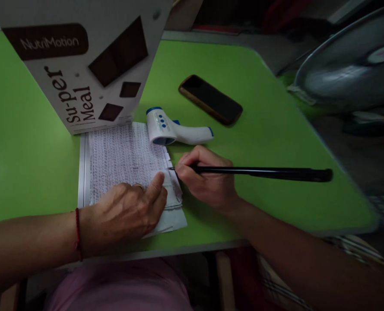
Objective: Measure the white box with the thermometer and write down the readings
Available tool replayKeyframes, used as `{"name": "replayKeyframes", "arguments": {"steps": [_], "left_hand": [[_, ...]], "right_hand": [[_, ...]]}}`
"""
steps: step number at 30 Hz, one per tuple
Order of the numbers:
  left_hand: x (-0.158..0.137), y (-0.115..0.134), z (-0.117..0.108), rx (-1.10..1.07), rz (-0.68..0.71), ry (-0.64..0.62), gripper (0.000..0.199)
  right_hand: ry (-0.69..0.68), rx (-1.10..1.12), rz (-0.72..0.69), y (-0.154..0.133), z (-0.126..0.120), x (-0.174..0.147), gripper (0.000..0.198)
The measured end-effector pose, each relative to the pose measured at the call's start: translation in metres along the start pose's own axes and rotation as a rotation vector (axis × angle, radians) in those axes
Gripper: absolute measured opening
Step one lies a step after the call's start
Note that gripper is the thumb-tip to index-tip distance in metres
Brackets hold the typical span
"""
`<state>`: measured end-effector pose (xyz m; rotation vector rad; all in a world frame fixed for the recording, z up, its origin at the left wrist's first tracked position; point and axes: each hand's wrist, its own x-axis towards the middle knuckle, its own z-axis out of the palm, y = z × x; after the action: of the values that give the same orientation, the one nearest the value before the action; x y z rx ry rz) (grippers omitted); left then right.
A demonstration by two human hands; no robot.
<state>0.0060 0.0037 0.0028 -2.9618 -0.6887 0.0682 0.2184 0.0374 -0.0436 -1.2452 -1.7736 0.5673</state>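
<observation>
My right hand [207, 177] grips a long black pen [276, 172] between thumb and fingers. The pen's tip meets the right edge of a densely handwritten paper [117, 155], beside a line of small writing. On the lower part of that paper rests my left hand [130, 211], with one finger reaching toward the pen tip and the others loosely bent and partly hidden. It holds nothing and presses on the sheet. A white and blue infrared thermometer [179, 129] lies across the paper's top right corner, just above my right hand.
A tall white box [91, 65] with brown print stands on the paper's far edge. Behind the thermometer lies a dark phone [211, 99] in a brown case. The green table [276, 129] ends at the right near a fan [347, 69].
</observation>
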Motion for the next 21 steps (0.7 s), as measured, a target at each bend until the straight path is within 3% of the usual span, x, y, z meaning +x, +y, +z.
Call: {"name": "replayKeyframes", "arguments": {"steps": [10,21], "left_hand": [[0.0015,0.0009,0.0010,0.007,-0.001,-0.037,0.033],[-0.0003,0.0004,-0.0010,0.024,0.011,-0.046,0.038]], "right_hand": [[0.030,-0.017,-0.018,0.0004,0.0035,-0.0011,0.016],[-0.029,-0.062,-0.032,-0.0028,-0.0006,0.0023,0.016]]}}
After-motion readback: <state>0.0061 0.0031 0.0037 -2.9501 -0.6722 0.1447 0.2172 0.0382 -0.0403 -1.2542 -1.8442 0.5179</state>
